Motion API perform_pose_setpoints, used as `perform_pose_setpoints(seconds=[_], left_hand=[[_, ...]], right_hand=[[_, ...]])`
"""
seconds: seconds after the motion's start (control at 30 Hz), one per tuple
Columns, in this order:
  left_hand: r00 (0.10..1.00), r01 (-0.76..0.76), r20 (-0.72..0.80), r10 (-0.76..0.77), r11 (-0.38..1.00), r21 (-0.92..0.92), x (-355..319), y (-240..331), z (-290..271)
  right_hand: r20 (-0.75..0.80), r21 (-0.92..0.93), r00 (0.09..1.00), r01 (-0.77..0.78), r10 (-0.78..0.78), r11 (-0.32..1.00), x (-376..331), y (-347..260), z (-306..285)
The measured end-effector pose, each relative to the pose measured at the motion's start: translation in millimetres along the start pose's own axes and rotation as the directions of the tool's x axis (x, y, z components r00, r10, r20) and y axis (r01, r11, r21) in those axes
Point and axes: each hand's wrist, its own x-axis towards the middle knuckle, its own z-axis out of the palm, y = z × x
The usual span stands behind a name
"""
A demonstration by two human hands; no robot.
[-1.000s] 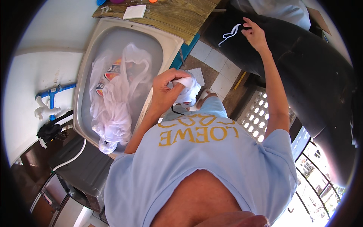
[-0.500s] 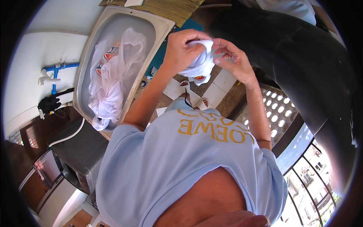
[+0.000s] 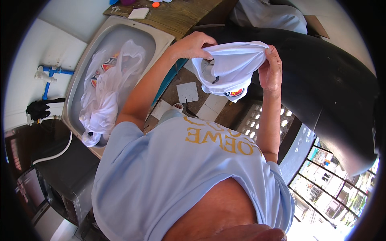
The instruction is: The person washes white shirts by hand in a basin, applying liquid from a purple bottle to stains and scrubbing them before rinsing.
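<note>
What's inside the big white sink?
The sink holds a heap of wet-looking white clothes with small red and blue patches. The heap covers much of the bottom, so anything under it, and whether there is water, cannot be seen.

Thin, soft white cloth garment (image 3: pixel 231 68), wrinkled and matt; smooth, glossy white basin (image 3: pixel 161 36) holding wet white cloth (image 3: pixel 104 96); rough wooden board (image 3: pixel 181 14); matt black tank (image 3: pixel 321 80).
</note>
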Motion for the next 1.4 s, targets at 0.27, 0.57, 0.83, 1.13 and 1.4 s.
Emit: perform_pose_setpoints(seconds=[0.27,0.57,0.83,1.13,1.4], left_hand=[[0.965,-0.114,-0.261,0.032,0.946,-0.304,4.7,-11.2,10.8],[0.909,-0.242,-0.339,0.245,0.969,0.049,24.8,2.2,-6.9],[0.865,-0.097,-0.489,0.113,0.994,0.058,29.9,-25.1,13.9],[0.935,-0.198,-0.323,0.150,0.973,-0.122,49.3,14.3,-28.1],[0.962,-0.221,-0.197,0.191,0.965,-0.141,63.9,62.6,-54.2]], right_hand=[[-0.179,-0.171,0.972,0.118,-0.149,0.978,-28.5,-22.3,-21.2],[-0.365,-0.668,0.800,0.133,-0.477,0.732,-61.3,-16.3,-17.6],[-0.374,-0.697,0.688,0.234,-0.622,0.677,-83.2,-4.7,-8.4],[-0.375,-0.519,0.869,0.091,-0.322,0.850,-87.2,-12.2,-57.1],[-0.289,-0.581,0.924,0.039,-0.251,0.813,-76.3,-19.9,-79.5]])
